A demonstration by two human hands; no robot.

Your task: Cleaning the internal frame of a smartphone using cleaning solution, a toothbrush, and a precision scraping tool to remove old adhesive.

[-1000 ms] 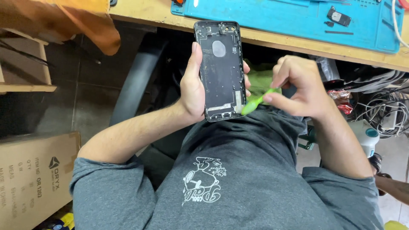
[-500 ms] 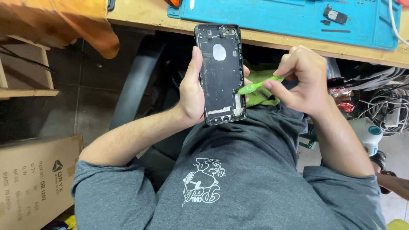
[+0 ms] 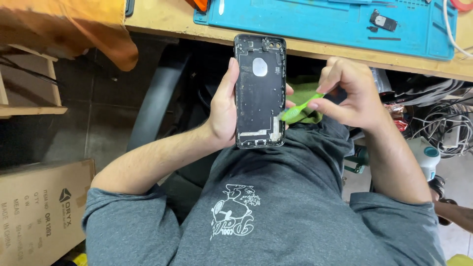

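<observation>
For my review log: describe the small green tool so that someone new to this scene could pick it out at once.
Start at the wooden workbench with the blue work mat; below its edge, the left hand holds an empty black phone housing. The right hand pinches a slim bright-green plastic brush against the housing's right edge, the only green stick-shaped tool here.

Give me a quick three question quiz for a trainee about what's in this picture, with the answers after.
1. Multiple choice: which hand holds the phone housing? A) the left hand B) the right hand C) neither
2. True or false: the green brush lies on the blue mat.
3. Fill in: the brush head touches the housing near its ____ right edge.

Key
1. A. The left hand wraps the housing from behind, open side up.
2. False. The right hand's fingers pinch it, off the mat.
3. Lower.
</observation>
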